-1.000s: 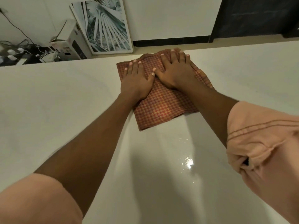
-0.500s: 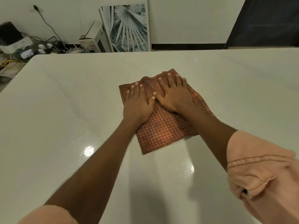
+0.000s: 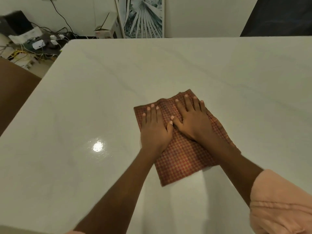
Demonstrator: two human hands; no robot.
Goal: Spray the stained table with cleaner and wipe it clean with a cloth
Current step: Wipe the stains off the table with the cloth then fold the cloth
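Note:
A red checked cloth (image 3: 182,157) lies flat on the white glossy table (image 3: 84,115), a little right of its middle. My left hand (image 3: 155,130) presses on the cloth's left part with straight fingers. My right hand (image 3: 192,122) lies flat beside it on the cloth's far right part, the two thumbs touching. A wet sheen with a light glare (image 3: 98,146) shows on the table left of the cloth. No spray bottle is in view.
Beyond the table's far edge a framed palm-leaf picture (image 3: 143,17) leans on the wall beside an open cardboard box (image 3: 104,32). Cables and plugs (image 3: 38,44) clutter the floor at far left. A brown surface (image 3: 13,92) borders the table's left edge.
Both hands have drawn the cloth back from the table's far edge toward me, staying flat on it. More of the table's far side now shows beyond the cloth.

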